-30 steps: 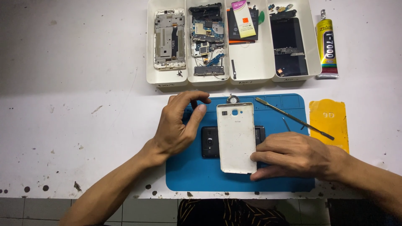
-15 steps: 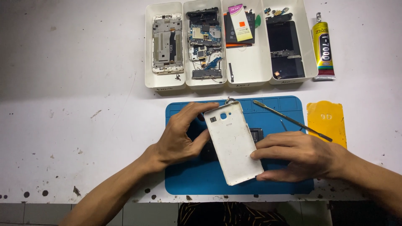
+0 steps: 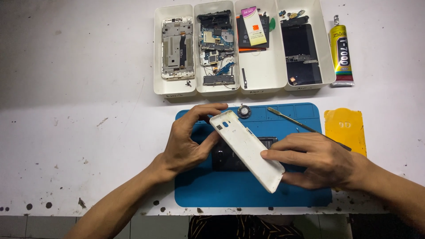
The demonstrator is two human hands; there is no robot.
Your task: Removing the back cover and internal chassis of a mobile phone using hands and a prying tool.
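Note:
A white phone back cover [image 3: 246, 148] is held tilted above a blue work mat [image 3: 248, 192]. My left hand [image 3: 188, 141] grips its upper left end with fingers curled over the top edge. At its lower right end my right hand [image 3: 316, 159] pinches it between thumb and fingers. Under the cover lies the dark phone body [image 3: 230, 155], partly hidden by it.
Several white trays [image 3: 175, 90] at the back hold a phone frame, circuit boards, a battery and a dark screen. A yellow glue tube [image 3: 341, 55] lies to their right. A metal spudger [image 3: 294, 124] and a small round part [image 3: 243, 110] rest on the mat; a yellow sheet [image 3: 347, 128] lies right.
The white cover has come off the phone body and swung clockwise, its lower end moving right. Both hands keep hold of it.

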